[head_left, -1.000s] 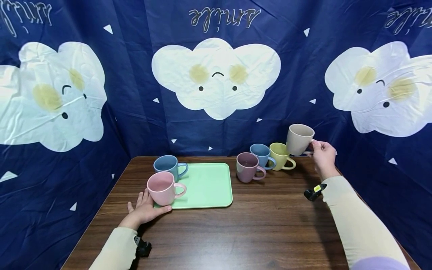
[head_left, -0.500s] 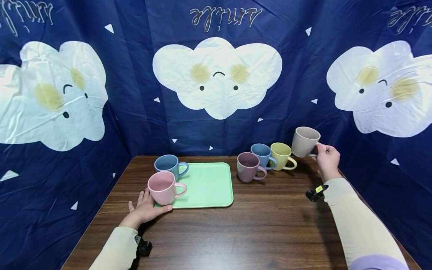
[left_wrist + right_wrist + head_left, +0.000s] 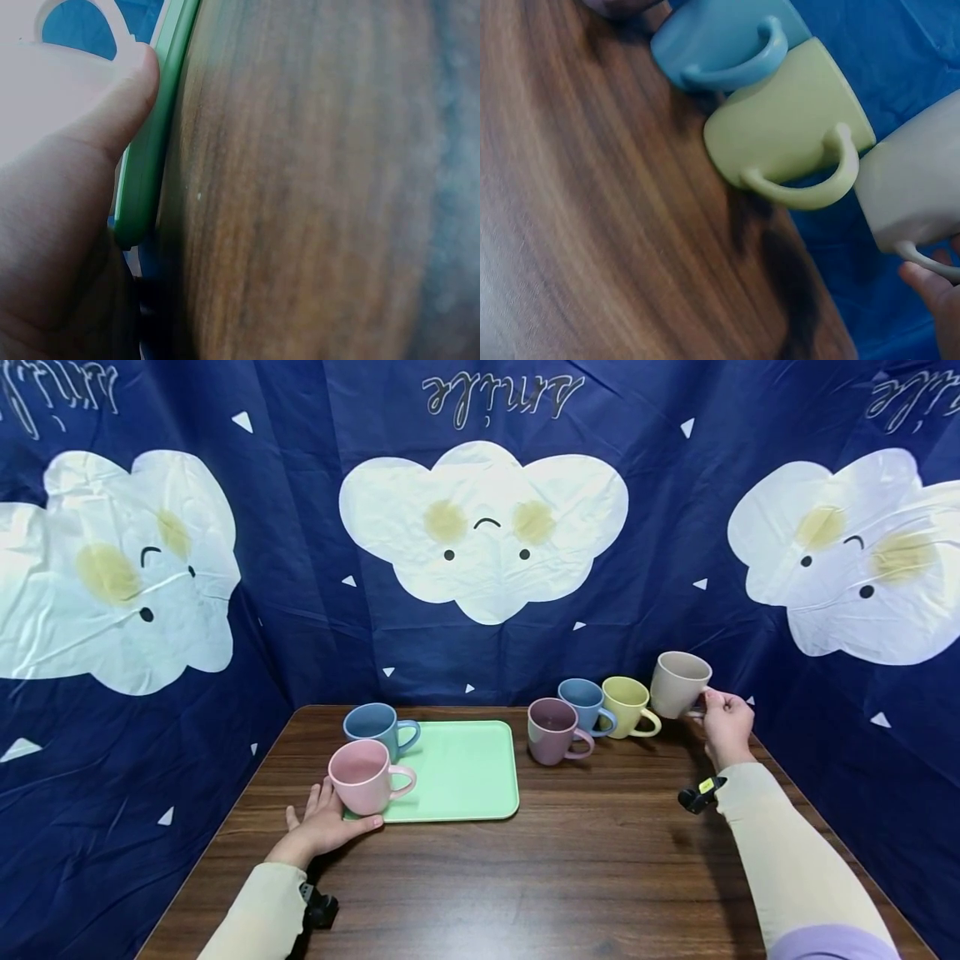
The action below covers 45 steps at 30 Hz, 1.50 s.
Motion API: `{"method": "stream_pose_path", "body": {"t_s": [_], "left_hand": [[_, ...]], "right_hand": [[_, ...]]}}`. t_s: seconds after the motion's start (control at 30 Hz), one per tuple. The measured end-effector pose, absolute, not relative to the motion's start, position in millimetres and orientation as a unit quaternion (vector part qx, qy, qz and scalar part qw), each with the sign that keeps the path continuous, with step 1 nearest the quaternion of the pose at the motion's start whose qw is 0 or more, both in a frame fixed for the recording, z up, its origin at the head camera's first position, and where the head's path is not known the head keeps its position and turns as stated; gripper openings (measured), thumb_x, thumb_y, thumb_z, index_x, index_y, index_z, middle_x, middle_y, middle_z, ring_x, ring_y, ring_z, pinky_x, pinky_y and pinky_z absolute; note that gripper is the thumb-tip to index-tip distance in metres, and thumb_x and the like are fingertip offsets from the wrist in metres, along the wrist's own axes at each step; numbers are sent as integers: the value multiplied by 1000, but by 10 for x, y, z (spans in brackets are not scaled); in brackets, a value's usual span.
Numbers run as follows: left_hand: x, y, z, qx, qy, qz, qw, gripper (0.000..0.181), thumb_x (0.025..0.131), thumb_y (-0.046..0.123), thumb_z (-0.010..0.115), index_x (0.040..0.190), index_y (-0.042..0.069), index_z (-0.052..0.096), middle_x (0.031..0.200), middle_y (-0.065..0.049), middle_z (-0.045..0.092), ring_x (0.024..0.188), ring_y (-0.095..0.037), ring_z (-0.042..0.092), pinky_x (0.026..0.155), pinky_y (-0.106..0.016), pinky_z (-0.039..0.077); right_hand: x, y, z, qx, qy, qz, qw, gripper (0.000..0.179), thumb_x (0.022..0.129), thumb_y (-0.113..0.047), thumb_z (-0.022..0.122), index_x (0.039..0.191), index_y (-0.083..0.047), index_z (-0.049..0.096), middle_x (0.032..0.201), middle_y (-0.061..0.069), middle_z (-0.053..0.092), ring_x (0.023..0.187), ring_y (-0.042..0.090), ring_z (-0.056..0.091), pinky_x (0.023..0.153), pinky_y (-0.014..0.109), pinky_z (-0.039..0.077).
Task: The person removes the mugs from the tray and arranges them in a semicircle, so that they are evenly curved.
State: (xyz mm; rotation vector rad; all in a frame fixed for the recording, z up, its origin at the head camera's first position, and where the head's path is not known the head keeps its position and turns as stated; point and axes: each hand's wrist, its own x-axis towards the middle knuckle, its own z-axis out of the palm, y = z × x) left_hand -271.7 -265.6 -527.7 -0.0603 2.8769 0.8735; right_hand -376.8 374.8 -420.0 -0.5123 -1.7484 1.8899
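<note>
My right hand (image 3: pixel 727 722) pinches the handle of a beige mug (image 3: pixel 678 685), which hangs upright over the far right corner of the table. In the right wrist view the beige mug (image 3: pixel 915 176) is held off the tabletop, beside the yellow mug (image 3: pixel 787 127). On the left, my left hand (image 3: pixel 322 828) lies with fingers spread and thumb stretched at the near left corner of the green tray (image 3: pixel 457 777), against the pink mug (image 3: pixel 362 785). The thumb (image 3: pixel 124 101) overlaps the pink mug's base along the tray rim in the left wrist view.
Behind the pink mug stands a blue mug (image 3: pixel 369 728) at the tray's left end. Right of the tray, a mauve mug (image 3: pixel 551 739), a second blue mug (image 3: pixel 582 702) and the yellow mug stand close together. A blue curtain (image 3: pixel 480 660) rises behind the table (image 3: pixel 480 885).
My right hand has shifted the beige mug to the right and then lowered it, now just right of the yellow mug. The left hand stays where it was.
</note>
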Motion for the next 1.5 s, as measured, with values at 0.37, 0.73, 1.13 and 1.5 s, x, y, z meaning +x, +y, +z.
{"method": "stream_pose_path", "body": {"t_s": [0.37, 0.73, 1.13, 1.5], "left_hand": [[-2683, -2651, -5252, -17, 956, 286, 68, 139, 71, 85, 65, 158, -7, 7, 161, -37, -6, 148, -55, -12, 101, -77, -23], [-2625, -2584, -5140, -24, 955, 288, 72, 132, 75, 74, 70, 157, -9, 10, 160, -39, -3, 148, -55, -10, 102, -78, -20], [-2628, -2587, -5123, -21, 958, 278, 72, 131, 76, 75, 69, 157, -9, 9, 160, -39, -4, 147, -56, -10, 102, -79, -19], [-2682, -2636, -5239, -19, 959, 276, 66, 136, 74, 80, 67, 157, -9, 8, 161, -38, -6, 148, -56, -11, 101, -78, -22]], "right_hand": [[-3762, 3808, -4428, -188, -647, 690, 263, 11, 106, -19, 54, 96, -14, 57, 88, -8, 62, 72, 3, 60, 56, 13, 51], [-3771, 3819, -4662, -190, -641, 699, 256, 11, 106, -18, 53, 99, -12, 59, 88, -11, 63, 79, 5, 61, 63, 15, 55], [-3750, 3793, -4827, -187, -632, 701, 272, 11, 106, -14, 53, 95, -11, 56, 78, -17, 63, 75, 0, 61, 62, 13, 52], [-3686, 3760, -4915, -192, -616, 720, 256, 8, 106, -15, 51, 102, -10, 56, 89, -17, 63, 92, 6, 61, 71, 14, 55]]}}
